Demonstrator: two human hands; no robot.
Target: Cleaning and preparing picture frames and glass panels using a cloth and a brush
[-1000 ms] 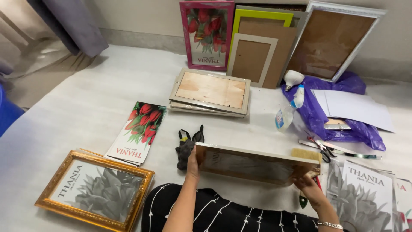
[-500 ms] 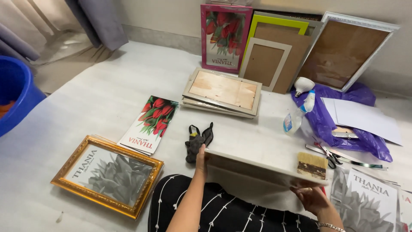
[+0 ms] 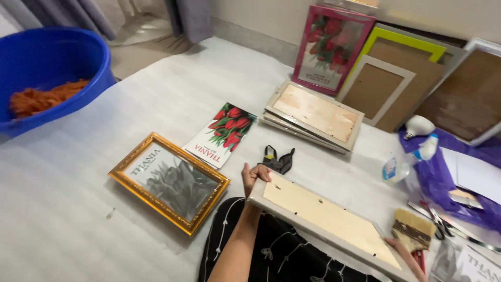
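Left hand (image 3: 254, 176) clamped over the near-left corner of a pale grey wooden picture frame (image 3: 323, 222), fingers curled over its edge; right hand (image 3: 404, 252) at the far lower-right corner, fingertips on the frame's rim, mostly cut off, so whether closed on it cannot be told. Frame lying back-side up across the lap, plywood backing showing; half a second ago seen more edge-on, now tipped flatter and nearer. View swung left since then: blue plastic tub (image 3: 49, 73) with an orange cloth (image 3: 42, 96) now far more in sight.

Just past the left hand, a crumpled black strap (image 3: 279, 161). Beside the right hand, a flat bristle brush (image 3: 413, 230) touching the frame's edge. Left on the white sheet (image 3: 156, 94), a gold ornate frame (image 3: 168, 181) with a grey leaf print, and next to it a flat rectangular red-tulip printed sheet (image 3: 222, 134). Further off, a stack of face-down frames (image 3: 313, 115); against the wall, a pink frame (image 3: 331, 49) with red flowers. To the right, a clear spray bottle (image 3: 402, 164) with a small label, on purple plastic (image 3: 449, 183).
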